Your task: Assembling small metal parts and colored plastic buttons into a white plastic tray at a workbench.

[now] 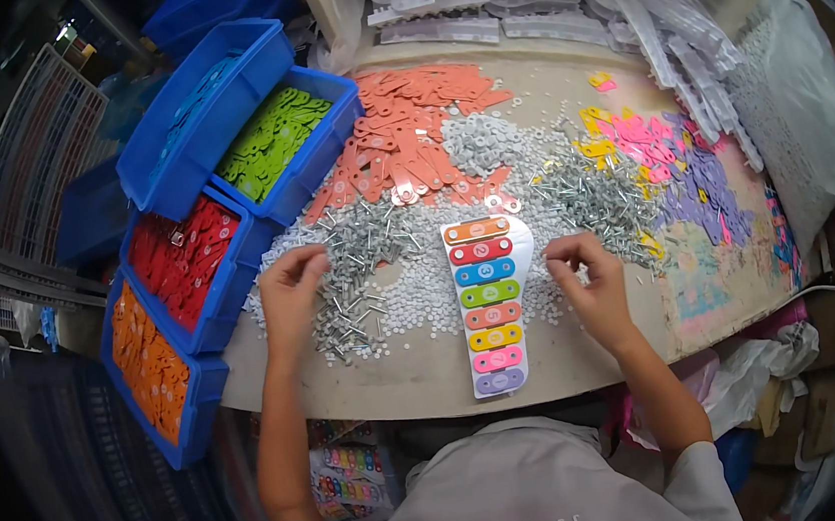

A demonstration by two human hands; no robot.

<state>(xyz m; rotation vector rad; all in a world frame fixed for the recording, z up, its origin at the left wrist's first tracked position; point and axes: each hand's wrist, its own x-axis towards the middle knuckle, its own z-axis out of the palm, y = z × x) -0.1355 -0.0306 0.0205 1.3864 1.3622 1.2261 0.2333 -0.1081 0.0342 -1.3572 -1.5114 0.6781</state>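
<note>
A white card (490, 304) lies in the middle of the table (429, 375), near its front edge, and it is the landmark here. On the card eight coloured bars sit in one column, from orange at the top to purple at the bottom. All eight places look filled, so the laying of the bars seems done. I cannot tell if each bar is already fixed with screws; the small round marks on them are too small to read. So my judgement is that the fastening may be what is left.

The left hand (292, 293) is to the left of the card, palm down, on the heap of metal screws (358, 266). Its fingers are curled and drawn together at the tips, as if pinching among the screws, but what they hold is hidden. The right hand (585, 279) is just to the right of the card, close to its upper edge. Its thumb and fingers are pressed together in a loose fist; it may hold a small part, I cannot see it.

Behind the card lies a pile of salmon bars (416, 135), and further right pink and purple pieces (675, 170). Far left of the card stand blue bins (204, 231) with green, red and orange bars.
</note>
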